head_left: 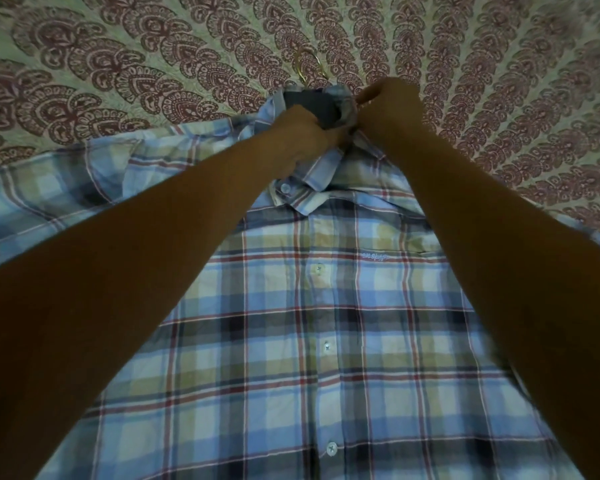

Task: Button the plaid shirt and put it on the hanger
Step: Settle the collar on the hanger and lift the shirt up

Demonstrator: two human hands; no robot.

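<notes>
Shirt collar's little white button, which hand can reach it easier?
Probably the left hand: it grips the plaid shirt's collar right above that button. The right hand pinches the collar's other side, farther up near the hanger hook.

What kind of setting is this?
Probably a home bedroom: the plaid shirt lies flat on a paisley-print bedspread, with a hanger hook poking out past its collar. No walls or furniture show.

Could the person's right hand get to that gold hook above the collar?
Probably yes: the hook lies uncovered on the bedspread just past the collar, close to the right hand, though that hand grips the collar now.
</notes>
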